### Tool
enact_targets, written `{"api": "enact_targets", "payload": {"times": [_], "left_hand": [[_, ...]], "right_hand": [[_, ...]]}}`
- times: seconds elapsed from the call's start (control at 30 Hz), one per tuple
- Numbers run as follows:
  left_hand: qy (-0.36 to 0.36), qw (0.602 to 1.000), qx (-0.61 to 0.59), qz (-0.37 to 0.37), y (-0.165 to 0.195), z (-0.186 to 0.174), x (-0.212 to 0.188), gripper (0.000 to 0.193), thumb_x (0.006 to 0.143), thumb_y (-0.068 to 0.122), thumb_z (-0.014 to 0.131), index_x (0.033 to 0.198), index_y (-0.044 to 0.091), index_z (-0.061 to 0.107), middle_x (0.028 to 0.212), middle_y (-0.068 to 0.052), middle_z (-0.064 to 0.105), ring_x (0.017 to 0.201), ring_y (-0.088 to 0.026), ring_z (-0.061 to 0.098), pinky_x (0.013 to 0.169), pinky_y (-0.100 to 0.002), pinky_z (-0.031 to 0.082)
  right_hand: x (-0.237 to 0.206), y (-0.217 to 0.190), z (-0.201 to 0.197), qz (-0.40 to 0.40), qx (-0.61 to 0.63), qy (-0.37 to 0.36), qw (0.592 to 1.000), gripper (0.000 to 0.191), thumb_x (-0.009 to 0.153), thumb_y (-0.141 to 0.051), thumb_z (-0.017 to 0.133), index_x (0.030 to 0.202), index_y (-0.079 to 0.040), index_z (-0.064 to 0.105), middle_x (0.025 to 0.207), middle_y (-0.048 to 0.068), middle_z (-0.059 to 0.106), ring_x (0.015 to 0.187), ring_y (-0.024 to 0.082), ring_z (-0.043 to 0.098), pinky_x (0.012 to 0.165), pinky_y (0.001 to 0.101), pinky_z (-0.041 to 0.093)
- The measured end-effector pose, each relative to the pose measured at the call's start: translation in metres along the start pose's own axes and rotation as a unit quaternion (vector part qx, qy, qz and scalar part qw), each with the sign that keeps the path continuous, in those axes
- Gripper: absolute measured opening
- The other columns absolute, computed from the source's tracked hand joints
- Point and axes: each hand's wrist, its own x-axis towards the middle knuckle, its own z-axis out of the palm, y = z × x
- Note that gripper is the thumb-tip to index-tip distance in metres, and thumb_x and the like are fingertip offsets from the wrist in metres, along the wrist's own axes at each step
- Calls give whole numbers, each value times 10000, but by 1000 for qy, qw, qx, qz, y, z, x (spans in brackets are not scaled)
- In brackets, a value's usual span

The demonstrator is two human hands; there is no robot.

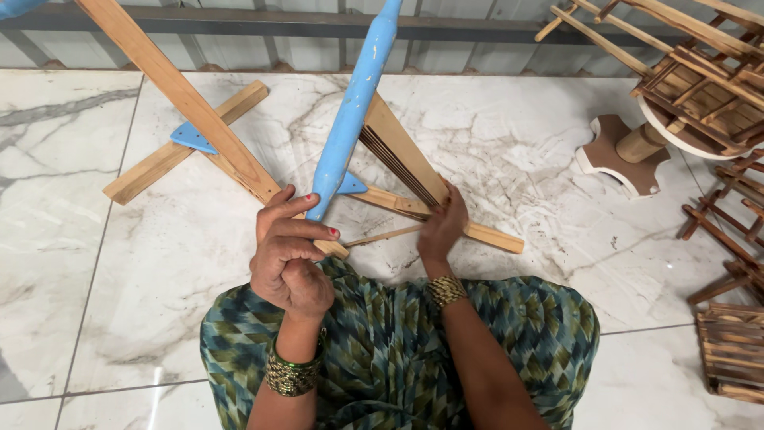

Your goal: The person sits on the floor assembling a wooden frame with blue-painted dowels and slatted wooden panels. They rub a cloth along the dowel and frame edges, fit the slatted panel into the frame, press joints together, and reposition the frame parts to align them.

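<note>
Head view: left hand (288, 253) clamped the long blue-painted wooden rod (352, 107) at its lower end — rod running up and away; right hand (440, 227) seemingly pinched a thin wooden stick (382, 236) — beside the slatted wooden frame (402, 155).

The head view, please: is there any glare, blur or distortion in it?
Head view: soft, even light; a faint sheen on the marble floor at lower left; both hands, left and right, sharp; the blue stick looms large, foreshortened toward the camera.
</note>
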Motion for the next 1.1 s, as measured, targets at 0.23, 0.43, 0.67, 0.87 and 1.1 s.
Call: {"api": "enact_targets", "payload": {"times": [0.23,0.43,0.67,0.87,1.1], "left_hand": [[25,1000,-11,6,-4,8,0,307,1056,156,361,776,78,460,770,-127,701,1085,-340,678,1123,-563,455],[10,1000,11,-6,2,5,-3,309,1063,165,366,781,79,457,790,-123,712,1104,-338,688,1116,-559,467],[-11,1000,13,-3,5,0,-5,388,1117,261,353,801,84,491,844,-111,729,1147,-346,685,1112,-546,476],[-8,1000,-1,-6,2,0,-3,397,1126,269,365,804,73,488,835,-111,721,1140,-339,676,1112,-557,480],[-23,1000,4,-5,5,-2,-3,421,1133,286,364,791,78,494,842,-111,720,1161,-341,671,1116,-548,479]], "right_hand": [[24,-34,14,-58,-94,7,994,560,1140,-364,191,1492,-62,505,1495,112,592,1388,261,553,1263,492,197],[69,-136,41,-155,-37,-28,987,504,1188,-299,250,1594,-26,372,1625,134,473,1511,248,493,1345,486,134],[36,-47,28,-84,-96,-6,992,436,1135,-182,279,1482,-33,497,1572,145,533,1478,245,487,1321,530,212],[-4,64,-13,109,-315,27,943,324,1032,-211,516,1127,-32,768,1263,218,602,1082,407,535,934,493,411],[43,-56,-3,36,33,18,999,272,1052,-38,602,1303,-36,707,1135,75,627,1045,166,610,906,289,520]]}}
